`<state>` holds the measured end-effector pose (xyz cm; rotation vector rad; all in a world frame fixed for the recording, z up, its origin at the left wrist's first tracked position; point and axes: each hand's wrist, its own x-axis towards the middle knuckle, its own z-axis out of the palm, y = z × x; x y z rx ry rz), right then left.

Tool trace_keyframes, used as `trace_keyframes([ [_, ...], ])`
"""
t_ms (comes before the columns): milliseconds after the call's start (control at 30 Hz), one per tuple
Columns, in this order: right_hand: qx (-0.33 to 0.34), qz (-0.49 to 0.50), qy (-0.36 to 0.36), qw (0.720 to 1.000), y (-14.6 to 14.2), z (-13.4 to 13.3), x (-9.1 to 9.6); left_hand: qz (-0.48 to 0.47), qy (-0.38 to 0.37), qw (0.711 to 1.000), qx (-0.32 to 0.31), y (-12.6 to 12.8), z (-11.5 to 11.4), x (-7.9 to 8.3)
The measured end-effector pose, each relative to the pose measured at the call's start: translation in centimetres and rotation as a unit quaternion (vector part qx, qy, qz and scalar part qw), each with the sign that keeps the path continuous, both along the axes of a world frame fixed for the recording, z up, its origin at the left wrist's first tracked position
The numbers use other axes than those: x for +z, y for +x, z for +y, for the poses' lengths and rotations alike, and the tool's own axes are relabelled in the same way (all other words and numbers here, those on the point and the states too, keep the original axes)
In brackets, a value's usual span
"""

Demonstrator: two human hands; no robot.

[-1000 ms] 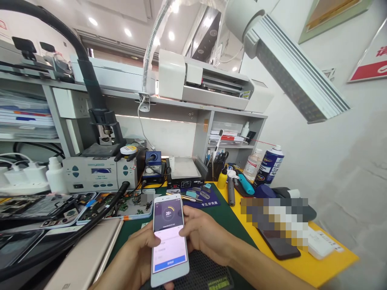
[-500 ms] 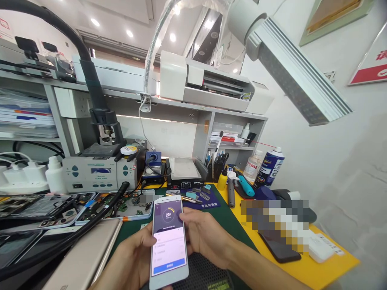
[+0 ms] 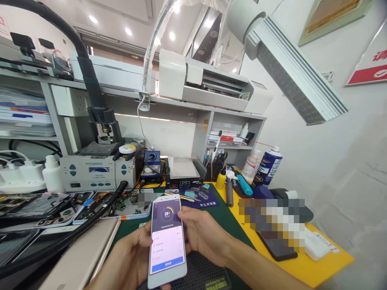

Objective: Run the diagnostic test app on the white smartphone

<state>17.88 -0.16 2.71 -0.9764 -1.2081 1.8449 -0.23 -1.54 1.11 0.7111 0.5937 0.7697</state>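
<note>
A white smartphone (image 3: 167, 245) is held upright between both hands, low in the middle of the head view. Its lit screen has a purple top with a ring reading 25%, a list below and a blue bar at the bottom. My left hand (image 3: 137, 247) grips the left edge, thumb on the rim, and a fingertip shows beneath the lower end. My right hand (image 3: 202, 231) holds the right edge, its thumb near the screen's upper right. The other fingers are mostly hidden behind the phone. Under the hands lies a black textured pad (image 3: 199, 274) on a green mat (image 3: 232, 229).
Left are a gold phone (image 3: 81, 257), a tray of circuit boards (image 3: 121, 203) and a thick black hose (image 3: 69, 237). A soldering station (image 3: 96, 173) stands behind. Rightward lie a dark phone (image 3: 279, 245), a spray can (image 3: 269, 165) and a yellow bottle (image 3: 221, 179). A lamp (image 3: 293, 68) hangs overhead.
The ring on the phone's screen has gone from 20% to 25%, and the list lines have changed. Both hands keep their hold; the whole view has shifted slightly.
</note>
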Motion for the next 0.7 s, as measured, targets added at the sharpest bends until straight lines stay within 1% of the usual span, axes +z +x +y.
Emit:
trace_keyframes([
  [100,0.003,0.000,0.003,1.000,-0.04,0.06,-0.05,-0.001,0.003,1.000,0.004,0.03,0.07,-0.16],
  [333,-0.002,-0.002,0.005,1.000,-0.25,-0.12,0.36,0.036,-0.016,0.999,0.030,0.33,0.03,0.41],
  [467,-0.010,-0.008,0.001,1.000,-0.22,-0.17,0.56,0.055,-0.007,0.998,0.039,0.34,0.21,0.10],
  [567,-0.016,-0.012,0.003,1.000,-0.21,-0.10,0.40,0.062,-0.008,0.997,0.039,0.35,0.24,0.04],
  [700,-0.011,-0.024,0.018,0.999,-0.19,-0.02,0.00,0.060,-0.016,0.997,0.046,0.40,0.03,0.43],
])
